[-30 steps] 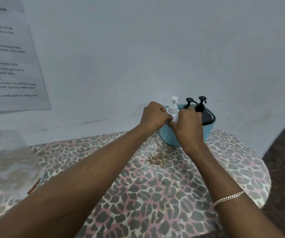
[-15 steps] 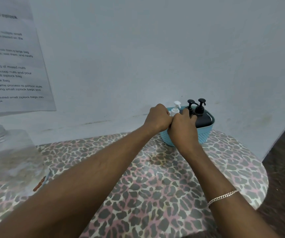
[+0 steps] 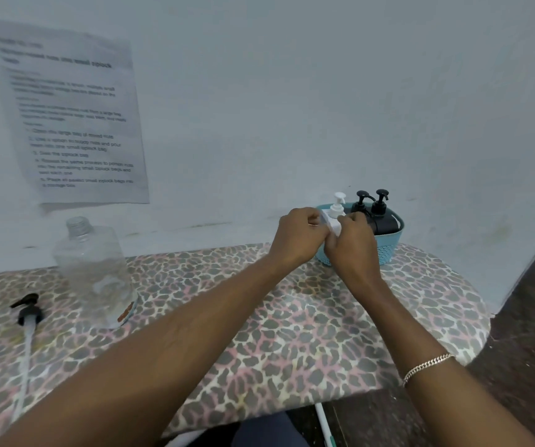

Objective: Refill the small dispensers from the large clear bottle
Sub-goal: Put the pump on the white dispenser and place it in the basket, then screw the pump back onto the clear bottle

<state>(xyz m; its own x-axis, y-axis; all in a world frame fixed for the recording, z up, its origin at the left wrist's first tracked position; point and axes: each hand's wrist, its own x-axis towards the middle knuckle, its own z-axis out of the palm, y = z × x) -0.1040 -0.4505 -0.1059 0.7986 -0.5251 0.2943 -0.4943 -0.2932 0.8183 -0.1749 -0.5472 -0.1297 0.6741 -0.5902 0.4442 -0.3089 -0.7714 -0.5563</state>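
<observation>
The large clear bottle [image 3: 93, 272] stands uncapped on the left of the table. Its black pump with a long tube [image 3: 27, 312] lies flat beside it. At the back right, a teal basket [image 3: 388, 250] holds a small white dispenser [image 3: 337, 206] and two black pump dispensers [image 3: 380, 217]. My left hand [image 3: 298, 237] and my right hand [image 3: 353, 240] meet at the basket's front left rim. Both hold the white dispenser's body with curled fingers. Its pump head sticks up above my knuckles, and my hands hide most of its body.
The round table [image 3: 291, 333] has a leopard-print cover and stands against a white wall. A printed sheet [image 3: 72, 124] hangs on the wall at left. Dark floor lies to the right beyond the table's edge. A white rod [image 3: 324, 424] shows below the front edge.
My hands stay at the basket but have parted slightly, so the white dispenser's body shows between them. The view has swung, bringing the clear bottle and the loose pump fully into sight.
</observation>
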